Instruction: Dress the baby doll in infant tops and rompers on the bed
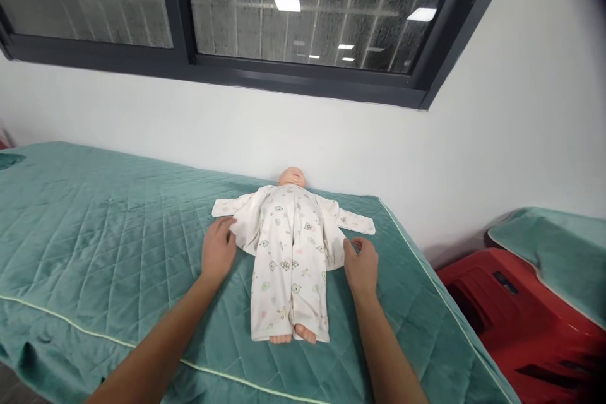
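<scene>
A baby doll (pixel 292 177) lies on its back on a green quilted cover, its head toward the wall. It wears white printed trousers (pixel 290 265), pulled high over the chest, and a white top (pixel 246 221) whose front panels are spread to both sides. The sleeves stretch outward, and the doll's feet show at the trouser hems. My left hand (pixel 219 246) has its fingers closed on the edge of the left panel. On the other side, my right hand (pixel 361 265) pinches the edge of the right panel.
The green quilted cover (pixel 142 233) has a pale piped edge. Behind it stands a white wall (pixel 331 139) with a dark-framed window (pixel 303 79). A red plastic chair (pixel 511 309), partly draped with green cloth (pixel 563 252), is at the right.
</scene>
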{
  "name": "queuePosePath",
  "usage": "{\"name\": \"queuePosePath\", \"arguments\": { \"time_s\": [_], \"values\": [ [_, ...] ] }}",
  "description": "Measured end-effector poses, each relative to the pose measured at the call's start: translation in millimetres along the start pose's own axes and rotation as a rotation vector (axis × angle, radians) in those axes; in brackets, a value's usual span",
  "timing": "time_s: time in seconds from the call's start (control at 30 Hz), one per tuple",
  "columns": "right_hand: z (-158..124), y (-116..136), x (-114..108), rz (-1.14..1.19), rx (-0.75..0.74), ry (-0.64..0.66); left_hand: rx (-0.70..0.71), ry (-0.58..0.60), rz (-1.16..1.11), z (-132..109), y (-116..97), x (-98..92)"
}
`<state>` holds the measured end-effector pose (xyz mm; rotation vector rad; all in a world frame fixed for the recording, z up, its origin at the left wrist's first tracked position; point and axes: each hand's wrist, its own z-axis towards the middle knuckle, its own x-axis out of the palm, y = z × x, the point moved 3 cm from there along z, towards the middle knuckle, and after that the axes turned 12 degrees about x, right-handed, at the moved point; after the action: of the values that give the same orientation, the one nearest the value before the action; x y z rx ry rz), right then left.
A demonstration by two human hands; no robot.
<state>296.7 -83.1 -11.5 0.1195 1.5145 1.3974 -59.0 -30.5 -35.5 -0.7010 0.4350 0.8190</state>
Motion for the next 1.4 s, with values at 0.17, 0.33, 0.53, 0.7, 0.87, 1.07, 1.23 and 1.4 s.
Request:
{"name": "queuePosePath", "arguments": {
  "time_s": [0.17, 0.33, 0.53, 0.7, 0.87, 1.07, 1.23, 1.4],
  "values": [
    [15, 3, 2, -0.126, 0.122, 0.028, -0.324, 0.098, 0.252, 13, 15, 14.2],
    [30, 8, 13, 0.243, 0.210, 0.358, -0.336, 0.205, 0.333, 23, 13, 20.0],
    [34, 5, 4, 0.896, 0.434, 0.654, -0.406, 0.173, 0.230, 24, 21, 13.9],
    [26, 3, 6, 1.229, 0.614, 0.754, -0.541, 0.073, 0.091, 20, 26, 11.1],
    [25, 22, 17, 1.126, 0.643, 0.830, -0.544, 0.073, 0.065, 20, 23, 10.1],
    [0, 115, 17, 0.627, 0.074, 0.847, -0.529, 0.101, 0.095, 22, 21, 8.8],
    [-43, 148, 10, -0.115, -0.501, 0.851, -0.537, 0.104, 0.093, 22, 21, 10.4],
    [-40, 155, 2, 0.126, -0.327, 0.973, -0.512, 0.118, 0.101, 22, 20, 11.0]
  ]
}}
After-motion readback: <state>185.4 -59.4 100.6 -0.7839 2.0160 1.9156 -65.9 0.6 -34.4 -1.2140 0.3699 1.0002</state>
